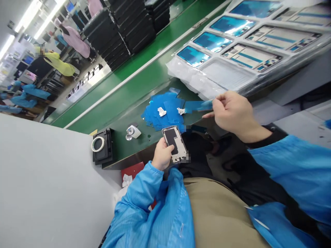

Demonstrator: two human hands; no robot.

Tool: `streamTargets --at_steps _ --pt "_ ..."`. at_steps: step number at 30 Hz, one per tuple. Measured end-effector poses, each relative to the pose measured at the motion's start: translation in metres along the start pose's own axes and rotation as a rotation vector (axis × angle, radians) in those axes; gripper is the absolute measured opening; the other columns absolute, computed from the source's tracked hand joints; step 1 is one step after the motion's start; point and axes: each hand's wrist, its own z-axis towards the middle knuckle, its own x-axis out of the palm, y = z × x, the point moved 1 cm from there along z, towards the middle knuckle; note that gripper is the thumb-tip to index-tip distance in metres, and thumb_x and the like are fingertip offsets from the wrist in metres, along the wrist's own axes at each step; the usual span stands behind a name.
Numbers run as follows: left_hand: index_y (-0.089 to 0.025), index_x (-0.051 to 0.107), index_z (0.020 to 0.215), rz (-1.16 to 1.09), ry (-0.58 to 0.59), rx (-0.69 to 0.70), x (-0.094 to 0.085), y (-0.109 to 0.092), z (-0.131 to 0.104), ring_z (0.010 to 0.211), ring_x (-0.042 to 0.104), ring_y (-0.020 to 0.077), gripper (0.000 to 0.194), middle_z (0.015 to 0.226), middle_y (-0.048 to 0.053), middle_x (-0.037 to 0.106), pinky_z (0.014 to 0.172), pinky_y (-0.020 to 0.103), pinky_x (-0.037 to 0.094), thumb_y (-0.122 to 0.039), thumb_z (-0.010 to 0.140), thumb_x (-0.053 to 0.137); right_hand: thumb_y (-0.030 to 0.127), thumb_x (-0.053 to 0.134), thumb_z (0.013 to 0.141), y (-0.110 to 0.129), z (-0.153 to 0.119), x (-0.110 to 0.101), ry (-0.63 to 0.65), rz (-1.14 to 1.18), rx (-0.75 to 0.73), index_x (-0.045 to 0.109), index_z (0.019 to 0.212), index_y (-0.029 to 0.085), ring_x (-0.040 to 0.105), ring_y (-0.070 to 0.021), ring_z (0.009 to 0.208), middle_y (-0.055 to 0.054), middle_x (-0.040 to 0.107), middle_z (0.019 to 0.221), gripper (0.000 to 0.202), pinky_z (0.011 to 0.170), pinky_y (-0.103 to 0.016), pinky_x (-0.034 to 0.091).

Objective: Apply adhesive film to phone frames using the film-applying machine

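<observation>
At the left, a white ring [98, 144] sits on a black stand [108, 154]; a red bin [132, 169] with crumpled white paper [127, 180] is lower down. At the right, a pale tray [226, 75] holds blue-faced panels [213, 42] and light phone frames [252, 58] in separate recesses. The left hand [161, 155] grips a phone part [176, 144], thumb over its face, the part extending rightward. The right hand [234, 113] pinches a blue film strip [198, 105], which extends leftward from its fingers.
</observation>
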Motion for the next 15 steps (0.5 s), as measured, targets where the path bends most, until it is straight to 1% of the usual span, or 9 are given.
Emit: streamTargets --at_steps 2,3,5,6,7,9,11,13,15 --pt "-0.018 0.071 0.11 -0.026 -0.037 0.061 -0.009 -0.016 0.001 0.107 0.078 0.0271 0.046 0.108 0.006 0.083 0.105 0.045 0.058 -0.014 0.065 0.08 0.029 0.046 0.106 -0.002 0.008 0.021 -0.085 -0.098 -0.182 0.062 0.108 0.019 0.079 -0.0294 0.082 -0.012 0.078 0.088 0.019 0.08 -0.039 0.058" --pt "-0.019 0.071 0.112 -0.037 -0.052 0.091 -0.014 -0.025 0.002 0.109 0.078 0.0277 0.048 0.109 0.006 0.083 0.106 0.046 0.057 -0.014 0.066 0.082 0.029 0.045 0.107 -0.004 0.011 0.036 -0.082 -0.173 -0.312 0.064 0.114 0.017 0.079 -0.0312 0.093 -0.015 0.079 0.098 0.023 0.087 -0.041 0.058" --pt "-0.019 0.071 0.115 -0.056 -0.086 0.149 -0.021 -0.044 0.003 0.111 0.078 0.0289 0.05 0.111 0.007 0.083 0.108 0.048 0.057 -0.015 0.067 0.083 0.023 0.039 0.108 -0.007 0.015 0.072 0.041 -0.366 -0.598 0.067 0.121 0.013 0.074 -0.0325 0.106 -0.021 0.077 0.117 0.032 0.093 -0.042 0.056" --pt "-0.019 0.071 0.115 -0.063 -0.103 0.18 -0.024 -0.053 0.004 0.112 0.078 0.029 0.05 0.111 0.007 0.083 0.108 0.048 0.057 -0.015 0.067 0.084 0.019 0.038 0.107 -0.01 0.016 0.091 0.134 -0.465 -0.719 0.069 0.118 0.012 0.072 -0.032 0.106 -0.022 0.076 0.117 0.034 0.092 -0.041 0.054" --pt "-0.02 0.071 0.114 -0.071 -0.118 0.213 -0.026 -0.062 0.005 0.114 0.077 0.0287 0.048 0.112 0.007 0.083 0.109 0.047 0.056 -0.016 0.068 0.084 0.014 0.038 0.105 -0.013 0.016 0.108 0.22 -0.546 -0.808 0.071 0.111 0.011 0.07 -0.031 0.1 -0.022 0.076 0.11 0.033 0.088 -0.04 0.053" --pt "-0.021 0.071 0.111 -0.093 -0.136 0.273 -0.029 -0.078 0.008 0.114 0.077 0.0271 0.044 0.112 0.007 0.082 0.111 0.045 0.056 -0.016 0.069 0.083 0.007 0.042 0.099 -0.019 0.013 0.135 0.33 -0.633 -0.904 0.071 0.093 0.01 0.066 -0.0287 0.087 -0.02 0.074 0.093 0.029 0.08 -0.038 0.048" --pt "-0.021 0.071 0.108 -0.125 -0.149 0.327 -0.029 -0.09 0.016 0.112 0.077 0.0251 0.041 0.111 0.006 0.082 0.11 0.043 0.056 -0.016 0.069 0.082 0.003 0.047 0.095 -0.024 0.01 0.149 0.347 -0.64 -0.935 0.069 0.085 0.011 0.063 -0.0278 0.082 -0.019 0.072 0.086 0.026 0.076 -0.037 0.046" --pt "-0.021 0.07 0.106 -0.158 -0.194 0.361 -0.025 -0.098 0.031 0.105 0.077 0.0233 0.039 0.108 0.005 0.082 0.107 0.042 0.057 -0.013 0.069 0.079 0.003 0.049 0.095 -0.027 0.006 0.152 0.352 -0.636 -0.969 0.068 0.084 0.011 0.062 -0.0276 0.082 -0.019 0.071 0.086 0.024 0.077 -0.037 0.046" --pt "-0.019 0.068 0.101 -0.17 -0.29 0.351 -0.018 -0.105 0.055 0.098 0.077 0.0218 0.035 0.1 0.004 0.081 0.102 0.041 0.059 -0.009 0.069 0.077 0.006 0.051 0.098 -0.028 0.005 0.147 0.357 -0.616 -1.008 0.068 0.084 0.012 0.064 -0.0278 0.082 -0.017 0.071 0.086 0.022 0.08 -0.038 0.05"
